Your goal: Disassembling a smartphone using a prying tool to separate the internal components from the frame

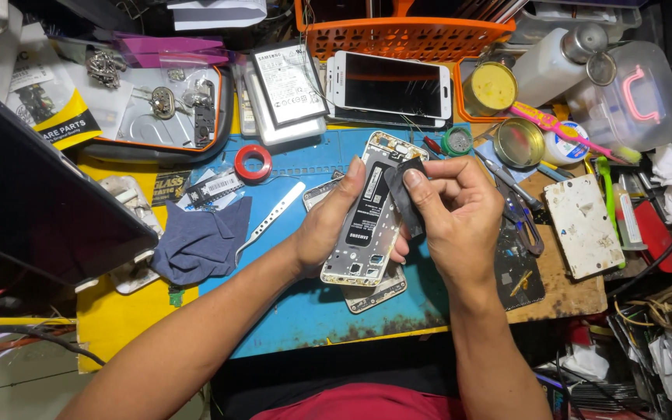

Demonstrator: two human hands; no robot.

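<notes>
Blue mat [305, 311] covers the middle of the worktop [561, 292]; its near edge runs just above the person's red-clothed lap, and the only bare stretch of mat lies below and between the forearms. Everything else is crowded. Left: a dark slanted panel [33, 194] overhangs the yellow sheet [118, 319], with a blue-grey cloth [200, 241] and a white pry strip [270, 219] beside it. Far edge: an orange basket [402, 35], a white-framed phone [390, 84] with dark screen lying flat, and a grey rectangular battery pack [289, 82] with a printed label, tilted on a clear case. A small red tape roll [253, 162] sits on the mat's upper left. A yellow-and-black printed packet [52, 117] lies far left beside a dark tray of metal parts [165, 109]. Right: a round yellow-lidded tin [491, 87], an open tin [519, 142], a white bottle [554, 54], a pink toothbrush [565, 128], a grimy white plate [585, 225] near the worktop's right edge, cables beyond. The left hand [324, 229] grips a silver phone frame [367, 222] by its left side, fingers curled shut around it, thumb along the upper edge; the frame is held tilted above the mat's centre, over another frame [379, 292] lying flat. The right hand [456, 214] pinches a dark strip [404, 198] between thumb and forefinger, closed on it, at the frame's upper right edge; other fingers [400, 250] tuck behind the frame.
</notes>
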